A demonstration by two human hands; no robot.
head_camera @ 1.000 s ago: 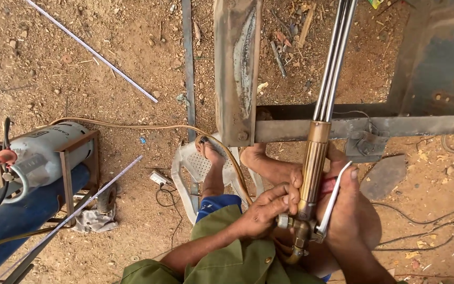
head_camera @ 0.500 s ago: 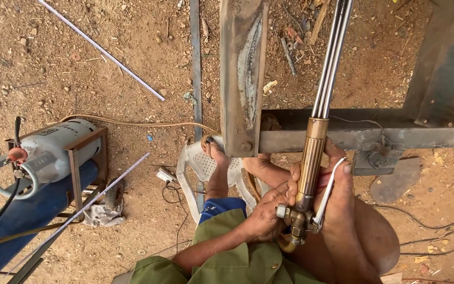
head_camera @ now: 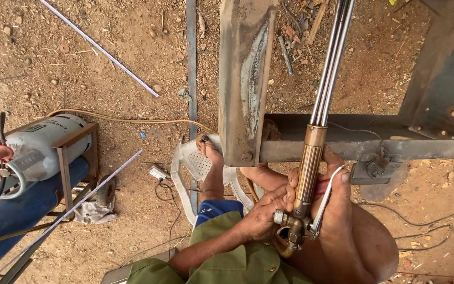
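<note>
A brass-handled cutting torch (head_camera: 311, 163) with long steel tubes (head_camera: 333, 58) points away from me over a rusty steel frame (head_camera: 245, 79). My right hand (head_camera: 337, 210) wraps the handle, its fingers over the bent metal lever (head_camera: 326, 197). My left hand (head_camera: 264, 213) pinches a small valve knob (head_camera: 279, 216) at the torch's base. Below the frame, my bare foot (head_camera: 211, 158) rests on a white plastic chair (head_camera: 187, 168).
A grey gas cylinder (head_camera: 38, 150) lies in a rusty stand beside a blue cylinder (head_camera: 17, 215) at the left. Thin metal rods (head_camera: 98, 47), a tan hose (head_camera: 127, 121) and cables (head_camera: 426, 221) cross the dirt ground. A horizontal steel beam (head_camera: 395, 150) runs to the right.
The view has shifted slightly. The torch and both hands stay together near the frame, and my left fingers remain at the valve.
</note>
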